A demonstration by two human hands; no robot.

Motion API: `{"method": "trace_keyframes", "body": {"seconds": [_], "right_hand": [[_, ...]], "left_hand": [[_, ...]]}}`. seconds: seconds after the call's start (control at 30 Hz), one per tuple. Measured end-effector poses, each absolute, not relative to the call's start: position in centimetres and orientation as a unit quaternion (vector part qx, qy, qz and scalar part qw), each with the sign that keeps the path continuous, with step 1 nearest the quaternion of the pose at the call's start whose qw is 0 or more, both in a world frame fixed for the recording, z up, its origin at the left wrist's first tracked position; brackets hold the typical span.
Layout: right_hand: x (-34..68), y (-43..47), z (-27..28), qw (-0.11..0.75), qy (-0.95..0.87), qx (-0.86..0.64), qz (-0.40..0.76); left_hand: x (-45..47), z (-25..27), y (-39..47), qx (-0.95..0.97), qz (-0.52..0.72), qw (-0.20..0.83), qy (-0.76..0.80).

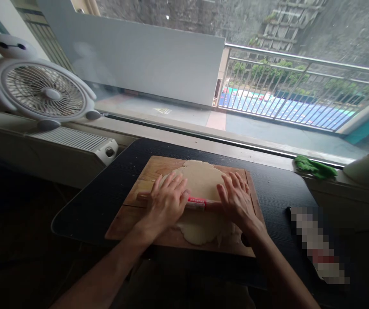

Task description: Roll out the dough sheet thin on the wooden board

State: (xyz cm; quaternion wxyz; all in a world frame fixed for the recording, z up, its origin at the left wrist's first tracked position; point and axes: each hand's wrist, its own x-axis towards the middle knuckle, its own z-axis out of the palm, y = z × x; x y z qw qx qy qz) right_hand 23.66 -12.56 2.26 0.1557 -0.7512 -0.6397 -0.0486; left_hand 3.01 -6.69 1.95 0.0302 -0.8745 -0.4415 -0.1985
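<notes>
Dough (200, 178): flattened into one wide, pale sheet on a wooden board (123, 223), extending from the far edge almost to the near edge. Rolling pin (213, 206): laid crosswise on the dough, under both hands. Label (197, 200) at mid-pin: red, with a line of pale characters too small to read.

Left hand (169, 198): palm down over the left part of the pin, fingers extended forward and slightly spread. Right hand (236, 197): palm down over the right part, fingers likewise extended and slightly parted.

Board: set on a dark desk (84, 219), with bare wood to the left of the dough and a dark hole beside the right forearm at the near right corner. Desk: rounded at the corners, with black surface visible on both sides of the board.

On the desk, right of the board: a pixelated item (316, 249), too obscured to identify or read. Along the window sill (204, 145), at right: a crumpled green cloth (315, 166), then a pale pot-like container (363, 169), cut off by the picture edge, contents hidden. At left: a white fan (51, 94) above a slatted white box (71, 139). Beyond the glass: a metal railing (281, 90).
</notes>
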Motion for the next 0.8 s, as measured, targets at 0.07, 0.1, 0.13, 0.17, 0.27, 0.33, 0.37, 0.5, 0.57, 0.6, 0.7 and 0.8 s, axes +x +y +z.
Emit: {"method": "trace_keyframes", "body": {"seconds": [0.07, 0.1, 0.13, 0.17, 0.27, 0.33, 0.37, 0.5, 0.57, 0.6, 0.7, 0.8], "right_hand": [[23.8, -12.7, 2.1, 0.152, -0.651, -0.742, -0.055], [23.6, -13.7, 1.8, 0.146, -0.669, -0.726, -0.061], [23.3, -15.2, 1.3, 0.14, -0.691, -0.706, -0.069], [22.9, -16.9, 0.7, 0.134, -0.714, -0.683, -0.078], [21.6, -21.2, -0.6, 0.143, -0.741, -0.647, -0.108], [21.3, -21.4, -0.5, 0.151, -0.725, -0.662, -0.113], [21.5, -20.5, -0.2, 0.15, -0.71, -0.68, -0.107], [23.2, -13.2, 1.9, 0.141, -0.633, -0.759, -0.057], [23.9, -10.5, 2.6, 0.147, -0.611, -0.776, -0.047], [24.1, -10.1, 2.7, 0.151, -0.61, -0.776, -0.047], [23.5, -12.6, 1.9, 0.16, -0.646, -0.744, -0.061], [22.3, -17.8, 0.5, 0.171, -0.698, -0.691, -0.081]], "left_hand": [[3.0, 2.1, -6.7, -0.88, -0.195, 0.025, -0.431], [2.4, 2.1, -7.3, -0.888, -0.192, 0.023, -0.417], [1.5, 2.0, -8.2, -0.898, -0.186, 0.021, -0.398], [0.5, 1.7, -9.3, -0.908, -0.18, 0.02, -0.378], [-2.0, 1.1, -12.2, -0.924, -0.164, 0.022, -0.345], [-2.0, 1.1, -12.3, -0.921, -0.17, 0.02, -0.35], [-1.4, 1.2, -11.6, -0.917, -0.175, 0.017, -0.357], [3.3, 2.1, -6.4, -0.892, -0.19, 0.008, -0.411], [5.0, 2.6, -4.6, -0.88, -0.194, 0.012, -0.433], [5.3, 2.7, -4.3, -0.879, -0.192, 0.013, -0.437], [3.8, 2.3, -6.5, -0.891, -0.178, 0.02, -0.417], [0.9, 1.4, -10.7, -0.92, -0.156, 0.035, -0.359]]}}
